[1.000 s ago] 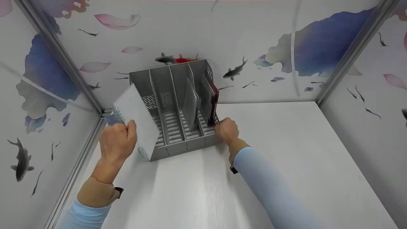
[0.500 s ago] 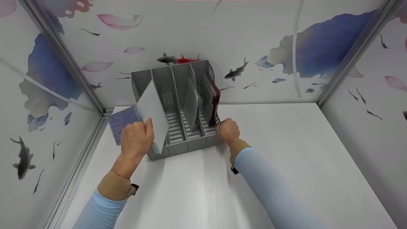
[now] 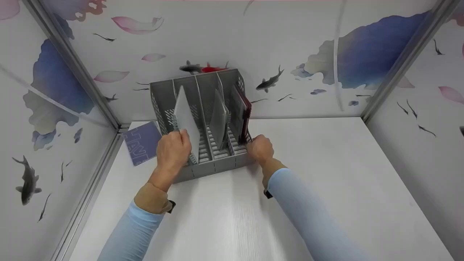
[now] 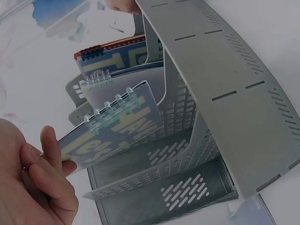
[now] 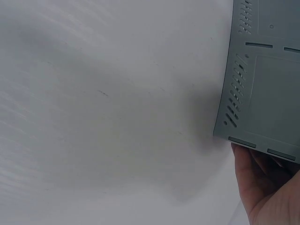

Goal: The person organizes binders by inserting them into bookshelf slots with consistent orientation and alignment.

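A ring-bound notebook point(image 3: 187, 119) with clear teal rings is pinched in my left hand point(image 3: 174, 148). It stands on edge in the second compartment from the left of a grey desktop file organizer point(image 3: 214, 168). Pale yellow lettering shows on the notebook's blue cover point(image 4: 133, 124) in the left wrist view. My right hand point(image 3: 260, 148) grips the organizer's front right corner; in the right wrist view, fingers point(image 5: 243, 168) curl at its lower edge. A whitish notebook point(image 3: 218, 119) fills part of the third compartment, and a dark red-edged notebook point(image 3: 242, 112) the rightmost one.
On the white table point(image 3: 326, 174), left of the organizer, lies a purple-blue notebook point(image 3: 142, 143) with outlined letters. The organizer stands slightly turned, close to the printed back wall point(image 3: 290, 36). Side walls with metal posts point(image 3: 69, 65) border the table.
My left hand has carried the notebook rightward, from the organizer's left side into its second compartment. The purple-blue notebook on the table has come into fuller view. My right hand stays at the corner.
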The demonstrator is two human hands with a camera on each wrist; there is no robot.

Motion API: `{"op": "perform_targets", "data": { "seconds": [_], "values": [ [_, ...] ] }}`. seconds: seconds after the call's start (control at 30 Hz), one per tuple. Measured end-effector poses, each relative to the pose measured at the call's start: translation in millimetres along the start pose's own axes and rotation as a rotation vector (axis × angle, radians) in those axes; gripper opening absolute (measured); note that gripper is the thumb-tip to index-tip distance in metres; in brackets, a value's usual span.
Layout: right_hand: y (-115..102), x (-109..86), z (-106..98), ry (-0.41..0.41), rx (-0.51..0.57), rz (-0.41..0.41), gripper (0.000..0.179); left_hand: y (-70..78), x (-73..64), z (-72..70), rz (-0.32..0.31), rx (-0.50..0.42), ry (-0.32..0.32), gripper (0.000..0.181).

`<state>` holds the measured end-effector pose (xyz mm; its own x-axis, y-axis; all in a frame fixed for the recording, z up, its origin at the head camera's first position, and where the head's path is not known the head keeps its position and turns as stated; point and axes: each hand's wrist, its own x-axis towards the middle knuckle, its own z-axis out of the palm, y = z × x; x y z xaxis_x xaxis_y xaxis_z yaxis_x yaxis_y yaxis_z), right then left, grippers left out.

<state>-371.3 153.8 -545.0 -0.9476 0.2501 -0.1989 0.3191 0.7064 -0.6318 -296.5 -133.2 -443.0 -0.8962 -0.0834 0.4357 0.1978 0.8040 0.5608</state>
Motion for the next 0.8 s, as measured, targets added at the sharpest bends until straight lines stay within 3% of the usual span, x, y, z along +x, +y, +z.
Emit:
{"op": "perform_targets", "data": {
  "seconds": [0.23, 0.27, 0.43, 0.5, 0.8],
  "values": [
    [0.3, 1.6, -0.4, -0.009, 0.005, 0.006, 0.038, 6.1, 7.5, 19.1, -0.024, 0.018, -0.021, 0.052],
    [9.3, 13.0, 6.4, -0.003, 0.019, -0.012, 0.037, 6.2, 8.6, 22.0, -0.027, 0.019, -0.025, 0.051],
    [10.2, 15.6, 7.6, -0.004, 0.025, -0.020, 0.036, 6.0, 11.5, 36.9, -0.035, 0.015, -0.045, 0.051],
    [1.2, 4.4, 0.9, -0.007, 0.006, -0.004, 0.036, 7.0, 12.3, 42.8, -0.037, 0.008, -0.057, 0.051],
    [0.2, 1.2, 1.0, -0.015, 0.002, 0.014, 0.038, 7.9, 17.8, 68.8, -0.053, 0.016, -0.116, 0.044]
  ]
}}
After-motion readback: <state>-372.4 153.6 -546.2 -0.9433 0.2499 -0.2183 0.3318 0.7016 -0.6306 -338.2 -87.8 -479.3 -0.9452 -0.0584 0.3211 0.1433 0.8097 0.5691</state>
